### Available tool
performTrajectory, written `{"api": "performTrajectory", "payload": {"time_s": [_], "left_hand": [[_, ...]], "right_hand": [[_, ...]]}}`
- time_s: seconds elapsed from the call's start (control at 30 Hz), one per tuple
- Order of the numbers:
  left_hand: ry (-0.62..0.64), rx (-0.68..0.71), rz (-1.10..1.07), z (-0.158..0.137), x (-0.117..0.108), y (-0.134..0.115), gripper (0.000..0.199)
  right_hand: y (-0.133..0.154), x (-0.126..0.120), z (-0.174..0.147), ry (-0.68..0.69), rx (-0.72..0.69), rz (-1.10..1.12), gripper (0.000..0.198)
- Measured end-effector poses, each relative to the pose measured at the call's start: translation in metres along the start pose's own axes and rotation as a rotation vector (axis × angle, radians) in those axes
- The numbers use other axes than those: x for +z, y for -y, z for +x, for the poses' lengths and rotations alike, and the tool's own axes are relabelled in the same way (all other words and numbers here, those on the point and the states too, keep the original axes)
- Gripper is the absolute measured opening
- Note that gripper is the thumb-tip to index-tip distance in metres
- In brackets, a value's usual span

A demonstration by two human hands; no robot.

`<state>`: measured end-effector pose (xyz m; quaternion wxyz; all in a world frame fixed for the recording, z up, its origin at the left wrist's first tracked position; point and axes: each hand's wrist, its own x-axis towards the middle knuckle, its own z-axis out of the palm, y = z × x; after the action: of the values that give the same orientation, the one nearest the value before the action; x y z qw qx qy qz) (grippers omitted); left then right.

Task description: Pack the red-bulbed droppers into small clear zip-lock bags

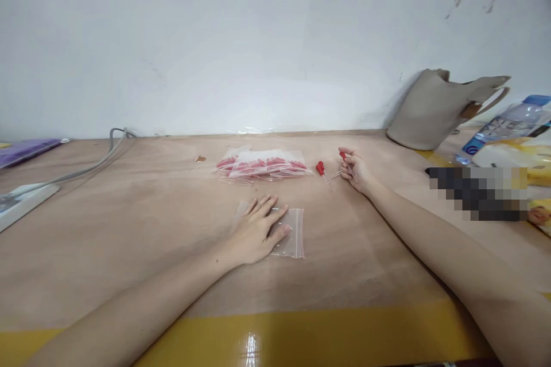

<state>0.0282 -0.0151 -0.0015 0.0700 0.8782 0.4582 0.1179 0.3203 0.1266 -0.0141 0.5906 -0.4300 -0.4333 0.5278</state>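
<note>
My left hand (258, 232) lies flat with fingers spread on a clear zip-lock bag (297, 235), pressing it against the table. Further off to the right, my right hand (355, 171) pinches a small red-headed piece (342, 155) with a thin pale stem; its exact kind is unclear. Just left of those fingers, similar red-headed pieces (320, 168) with thin stems lie on the table. Beyond my left hand is a pile of filled zip-lock bags (267, 163), with red showing through the plastic.
A grey cable (97, 170) runs along the left, near a purple packet (30, 152) and a white box-like object (28, 203). To the right stand a beige bag (426, 112) and a plastic bottle (503, 126), beside a yellow-and-white package (516, 155). A wall (258, 46) closes off the back.
</note>
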Motion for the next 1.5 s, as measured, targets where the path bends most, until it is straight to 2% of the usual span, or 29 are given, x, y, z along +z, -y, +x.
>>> {"api": "performTrajectory", "payload": {"time_s": [0.07, 0.13, 0.23, 0.3, 0.47, 0.6, 1.03, 1.13, 1.37, 1.5], "left_hand": [[-0.067, 0.025, -0.044, -0.002, -0.005, 0.002, 0.041], [-0.075, 0.11, -0.1, -0.003, -0.012, 0.007, 0.037], [0.057, 0.297, -0.121, -0.005, -0.017, 0.015, 0.044], [0.138, 0.341, -0.085, -0.005, -0.017, 0.019, 0.05], [0.153, 0.2, -0.024, -0.001, -0.007, 0.012, 0.053], [0.113, 0.141, -0.004, 0.0, -0.002, 0.006, 0.054], [0.092, 0.123, 0.015, -0.002, 0.0, 0.002, 0.054], [0.081, 0.143, 0.018, -0.001, 0.001, 0.002, 0.05], [-0.009, 0.246, 0.075, 0.001, -0.002, -0.001, 0.04], [-0.009, 0.236, 0.049, 0.001, 0.0, 0.0, 0.04]], "right_hand": [[0.0, 0.002, -0.006, -0.04, -0.006, 0.01, 0.051], [0.0, 0.005, -0.015, -0.072, -0.016, 0.023, 0.057], [-0.001, 0.012, -0.037, -0.051, -0.01, 0.039, 0.057], [-0.003, 0.018, -0.055, -0.026, -0.003, 0.032, 0.053], [-0.009, 0.034, -0.093, -0.016, -0.027, -0.036, 0.055], [-0.01, 0.043, -0.107, 0.04, -0.051, -0.088, 0.058], [-0.014, 0.054, -0.106, 0.014, -0.089, -0.125, 0.063], [-0.016, 0.053, -0.105, -0.015, -0.098, -0.129, 0.062], [-0.016, 0.052, -0.104, 0.013, -0.116, -0.136, 0.06], [-0.014, 0.053, -0.106, 0.029, -0.096, -0.109, 0.061]]}}
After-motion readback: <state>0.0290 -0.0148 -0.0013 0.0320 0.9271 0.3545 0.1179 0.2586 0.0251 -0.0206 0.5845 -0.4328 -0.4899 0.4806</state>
